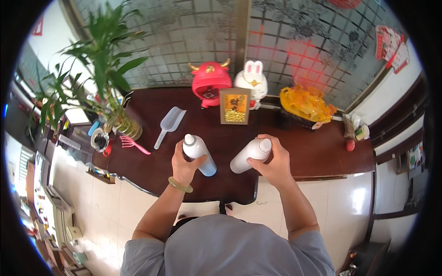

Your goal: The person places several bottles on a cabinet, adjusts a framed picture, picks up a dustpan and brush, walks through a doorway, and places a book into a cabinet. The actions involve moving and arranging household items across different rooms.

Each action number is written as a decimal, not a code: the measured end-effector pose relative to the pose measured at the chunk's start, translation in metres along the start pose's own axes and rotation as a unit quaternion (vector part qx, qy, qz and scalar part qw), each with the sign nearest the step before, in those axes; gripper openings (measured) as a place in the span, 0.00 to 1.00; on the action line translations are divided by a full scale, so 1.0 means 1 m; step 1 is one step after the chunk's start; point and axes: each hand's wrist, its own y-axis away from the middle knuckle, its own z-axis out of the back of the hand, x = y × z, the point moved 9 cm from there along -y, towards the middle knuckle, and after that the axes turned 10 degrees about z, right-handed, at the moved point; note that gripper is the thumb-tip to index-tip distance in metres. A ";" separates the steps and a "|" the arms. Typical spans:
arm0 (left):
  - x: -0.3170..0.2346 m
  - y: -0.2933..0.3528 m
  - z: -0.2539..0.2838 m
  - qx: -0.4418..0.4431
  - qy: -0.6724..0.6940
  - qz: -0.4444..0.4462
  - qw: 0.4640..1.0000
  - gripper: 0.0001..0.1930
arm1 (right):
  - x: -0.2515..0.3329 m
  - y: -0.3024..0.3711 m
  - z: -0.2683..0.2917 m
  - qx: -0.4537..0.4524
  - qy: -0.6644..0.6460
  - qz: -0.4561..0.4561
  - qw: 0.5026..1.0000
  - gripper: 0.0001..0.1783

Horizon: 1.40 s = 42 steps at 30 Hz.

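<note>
My left hand (pixel 185 164) is closed around a white and light-blue bottle (pixel 201 155) with a white cap. A plain white bottle (pixel 251 155) with a rounded top is gripped in my right hand (pixel 276 162). Both bottles stand side by side over the dark wooden table (pixel 207 123), a gap between them; whether their bases rest on it is hard to tell. A greenish bangle circles my left wrist. Left of the bottles lie a grey-white scoop (pixel 171 123) and a pink hand rake (pixel 133 144).
Along the back stand a red horned figure (pixel 211 83), a white rabbit figure (pixel 252 83), a small framed picture (pixel 235 106) and a yellow ornament (pixel 307 106). A leafy plant in a glass vase (pixel 130 129) rises at the left. A red ball-like thing (pixel 350 145) sits far right.
</note>
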 end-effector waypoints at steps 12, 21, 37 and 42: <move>0.044 0.063 0.200 -0.096 0.049 -0.015 0.994 0.30 | 0.129 0.005 -0.171 0.087 0.007 0.117 0.989 0.28; 0.119 0.135 0.412 -0.208 0.021 0.017 0.978 0.32 | 0.229 0.030 -0.376 0.203 -0.128 0.114 0.964 0.28; 0.196 0.211 0.650 -0.391 -0.008 0.110 0.914 0.31 | 0.357 0.031 -0.672 0.359 -0.220 0.185 0.888 0.28; 0.223 0.171 0.705 -0.405 -0.014 0.133 0.904 0.31 | 0.356 0.002 -0.762 0.363 -0.229 0.204 0.880 0.29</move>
